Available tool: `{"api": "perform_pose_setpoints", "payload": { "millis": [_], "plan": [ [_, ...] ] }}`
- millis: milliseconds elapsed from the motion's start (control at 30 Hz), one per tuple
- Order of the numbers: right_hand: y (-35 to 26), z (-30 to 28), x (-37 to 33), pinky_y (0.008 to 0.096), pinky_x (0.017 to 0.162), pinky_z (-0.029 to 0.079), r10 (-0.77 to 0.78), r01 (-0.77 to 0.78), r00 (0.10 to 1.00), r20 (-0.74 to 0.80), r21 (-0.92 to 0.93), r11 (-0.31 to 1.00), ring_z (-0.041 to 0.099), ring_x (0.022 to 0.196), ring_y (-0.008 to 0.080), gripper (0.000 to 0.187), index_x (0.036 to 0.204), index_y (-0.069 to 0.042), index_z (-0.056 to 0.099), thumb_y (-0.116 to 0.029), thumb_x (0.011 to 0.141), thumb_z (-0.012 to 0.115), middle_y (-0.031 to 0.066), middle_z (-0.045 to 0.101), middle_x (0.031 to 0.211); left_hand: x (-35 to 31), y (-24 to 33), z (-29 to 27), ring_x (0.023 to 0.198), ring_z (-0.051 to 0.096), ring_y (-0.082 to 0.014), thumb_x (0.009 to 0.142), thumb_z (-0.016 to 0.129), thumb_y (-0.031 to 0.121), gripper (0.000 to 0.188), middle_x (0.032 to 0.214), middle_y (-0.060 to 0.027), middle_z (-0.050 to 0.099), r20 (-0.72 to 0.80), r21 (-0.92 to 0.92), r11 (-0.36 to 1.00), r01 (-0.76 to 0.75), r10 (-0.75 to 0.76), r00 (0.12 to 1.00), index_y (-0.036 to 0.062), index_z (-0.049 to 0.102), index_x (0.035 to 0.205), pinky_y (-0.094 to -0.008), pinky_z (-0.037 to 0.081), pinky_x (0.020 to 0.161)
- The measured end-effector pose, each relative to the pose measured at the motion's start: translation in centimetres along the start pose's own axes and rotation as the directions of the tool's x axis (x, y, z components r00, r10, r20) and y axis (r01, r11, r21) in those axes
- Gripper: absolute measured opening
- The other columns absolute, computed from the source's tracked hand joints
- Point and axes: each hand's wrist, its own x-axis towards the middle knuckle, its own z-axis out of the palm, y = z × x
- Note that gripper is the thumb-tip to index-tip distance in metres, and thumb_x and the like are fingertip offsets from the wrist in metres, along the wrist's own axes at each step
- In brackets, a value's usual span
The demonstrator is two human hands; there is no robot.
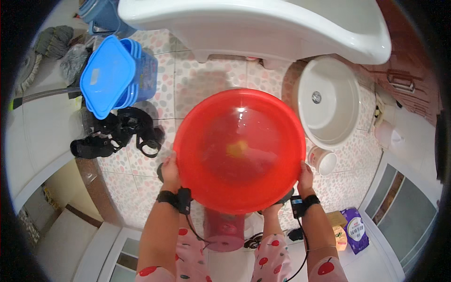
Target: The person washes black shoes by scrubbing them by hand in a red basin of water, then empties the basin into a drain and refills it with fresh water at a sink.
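Note:
A large round red basin is between my two hands, with water in it. My left hand is closed on the basin's left side, low on the rim. On the opposite side my right hand grips the rim, with most of its fingers hidden behind the basin. Near the middle of the water shows a blurred yellow thing; its kind cannot be made out. Each wrist wears a black strap with a small black device and a cable. Whether the basin touches the floor cannot be told.
A white tub and a small white bucket stand right of the basin. Stacked blue lidded boxes and black sandals are at left. A white bathtub-like fixture spans the back. A pink stool stands between my legs.

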Motion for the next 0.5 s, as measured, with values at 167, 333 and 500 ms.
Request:
{"api": "perform_pose_setpoints", "payload": {
  "millis": [167,333,500],
  "plan": [
    [-0.5,0.0,-1.1,0.0292,0.075,0.048,0.041,-0.052,0.995,-0.090,-0.115,0.992,0.058,0.083,0.0172,0.039,0.106,0.007,0.055,-0.029,0.093,0.055,0.0101,0.062,0.096,1.3,-0.6,-0.9,0.097,0.058,-0.0233,0.095,0.050,0.026,0.034,0.110,-0.0107,0.061,-0.020,0.068,0.998,-0.013,0.015,1.000,-0.0016,0.055,0.114,-0.0356,0.046,0.086],
    [-1.3,-1.5,-3.4,0.0299,0.075,0.048,0.104,-0.109,0.991,-0.090,-0.049,0.993,0.059,0.085,0.0176,0.040,0.109,0.009,0.055,-0.028,0.094,0.052,0.0111,0.062,0.098,-0.6,0.1,-2.0,0.097,0.058,-0.0230,0.096,0.047,0.026,0.036,0.112,-0.0118,0.060,0.056,0.277,0.961,-0.020,0.004,0.998,-0.0030,0.053,0.117,-0.0356,0.047,0.085],
    [-0.9,-4.5,-5.0,0.0310,0.080,0.050,0.146,-0.145,0.989,0.027,-0.008,0.989,0.062,0.090,0.0202,0.035,0.111,0.006,0.053,-0.024,0.095,0.050,0.0122,0.063,0.103,-7.3,4.1,1.7,0.095,0.058,-0.0227,0.096,0.046,0.023,0.034,0.109,-0.0120,0.060,0.047,-0.013,0.996,0.089,-0.089,0.995,-0.0038,0.053,0.116,-0.0337,0.046,0.084]
  ]
}}
